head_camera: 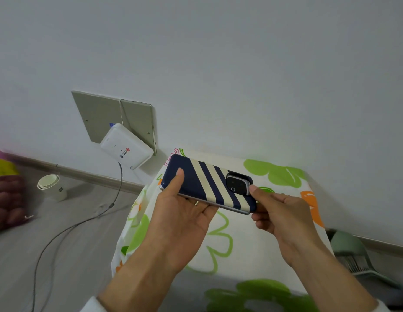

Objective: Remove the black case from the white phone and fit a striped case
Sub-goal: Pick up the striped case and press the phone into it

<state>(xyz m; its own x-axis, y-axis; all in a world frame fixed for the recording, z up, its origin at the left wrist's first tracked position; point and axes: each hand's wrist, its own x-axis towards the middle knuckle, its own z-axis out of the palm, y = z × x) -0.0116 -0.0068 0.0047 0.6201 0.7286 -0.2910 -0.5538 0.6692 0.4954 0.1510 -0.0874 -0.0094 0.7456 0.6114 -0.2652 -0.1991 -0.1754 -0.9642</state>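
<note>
Both hands, left hand (184, 212) and right hand (279, 212), grip the navy cream-striped cased phone (207, 183) above the floral tablecloth (247, 248); a white router (126, 149) and a paper cup (52, 187) lie well aside.

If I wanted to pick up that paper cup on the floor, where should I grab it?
Probably around its side wall, coming from above. The paper cup stands roughly upright on the grey floor by the wall, open mouth up, with more cups nested inside, so pinching the rim would be awkward. Its round sides are free all around.
</note>
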